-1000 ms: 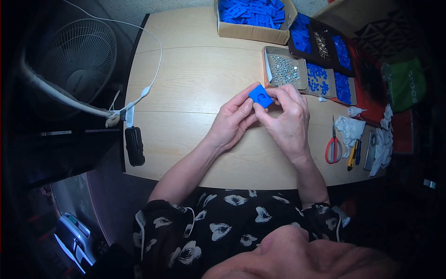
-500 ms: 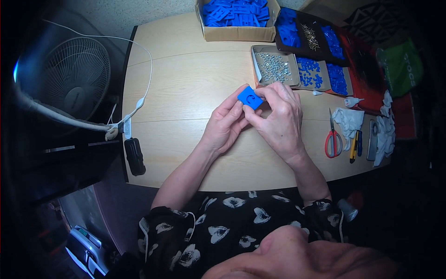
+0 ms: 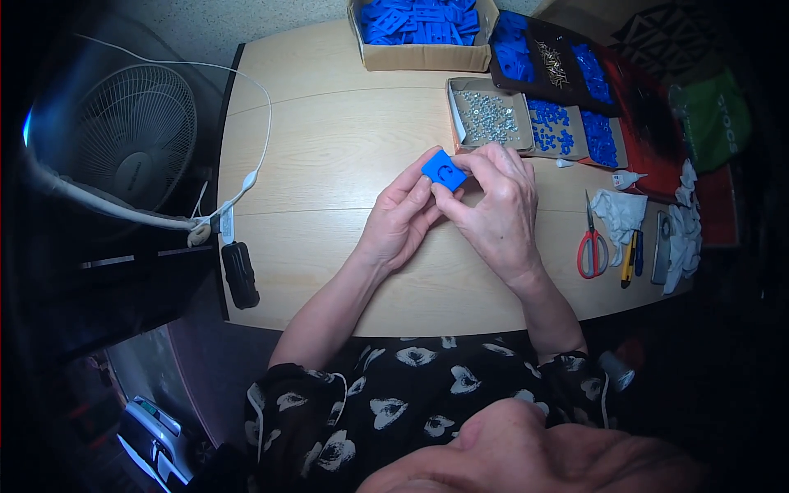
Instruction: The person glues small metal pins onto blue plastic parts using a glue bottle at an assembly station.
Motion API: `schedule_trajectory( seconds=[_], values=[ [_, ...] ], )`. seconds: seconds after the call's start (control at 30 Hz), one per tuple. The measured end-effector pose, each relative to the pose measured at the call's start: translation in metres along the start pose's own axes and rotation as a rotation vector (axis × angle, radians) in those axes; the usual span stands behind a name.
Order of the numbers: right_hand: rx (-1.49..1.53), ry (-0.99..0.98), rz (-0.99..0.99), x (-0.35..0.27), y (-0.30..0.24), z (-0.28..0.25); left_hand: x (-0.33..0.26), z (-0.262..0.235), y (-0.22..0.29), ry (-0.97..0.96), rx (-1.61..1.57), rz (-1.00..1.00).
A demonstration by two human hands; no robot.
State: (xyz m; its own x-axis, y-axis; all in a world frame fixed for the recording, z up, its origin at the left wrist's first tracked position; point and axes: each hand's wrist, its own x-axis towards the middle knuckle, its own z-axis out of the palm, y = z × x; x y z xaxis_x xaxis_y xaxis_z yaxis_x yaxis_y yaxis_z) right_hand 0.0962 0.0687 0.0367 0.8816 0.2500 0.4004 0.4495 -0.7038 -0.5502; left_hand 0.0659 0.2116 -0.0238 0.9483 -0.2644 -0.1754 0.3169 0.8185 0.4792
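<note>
Above the middle of the table I hold a small blue rectangular plastic piece (image 3: 444, 171) with a curved recess in its face. My left hand (image 3: 400, 215) grips its left side and lower corner between thumb and fingers. The thumb and fingers of my right hand (image 3: 498, 205) pinch it from the right. Just beyond my right hand is a cardboard tray of small shiny metal parts (image 3: 488, 117). Whether anything small sits between my right fingertips and the piece is hidden.
A cardboard box of blue plastic pieces (image 3: 426, 57) stands at the back. Trays of screws (image 3: 552, 63) and small blue parts (image 3: 552, 127) fill the back right. On the right lie scissors (image 3: 592, 253) and a yellow cutter (image 3: 629, 259). A cable (image 3: 267, 131) crosses the left.
Both hands keep hold of the blue piece, almost still. The whole view has shifted very slightly.
</note>
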Motion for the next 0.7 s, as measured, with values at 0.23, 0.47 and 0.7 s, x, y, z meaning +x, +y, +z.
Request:
schedule_trajectory(
  seconds=[0.23,0.47,0.7],
  values=[
    [0.029,-0.003,0.003,0.002,0.0,-0.001,0.0,-0.001,0.002,-0.006,0.015,0.005],
    [0.079,-0.019,0.036,-0.003,-0.001,-0.001,-0.003,-0.002,0.001,-0.006,0.032,0.008],
    [0.041,0.007,-0.012,-0.004,-0.009,-0.003,-0.005,0.002,0.006,-0.064,0.039,0.011]
  ],
)
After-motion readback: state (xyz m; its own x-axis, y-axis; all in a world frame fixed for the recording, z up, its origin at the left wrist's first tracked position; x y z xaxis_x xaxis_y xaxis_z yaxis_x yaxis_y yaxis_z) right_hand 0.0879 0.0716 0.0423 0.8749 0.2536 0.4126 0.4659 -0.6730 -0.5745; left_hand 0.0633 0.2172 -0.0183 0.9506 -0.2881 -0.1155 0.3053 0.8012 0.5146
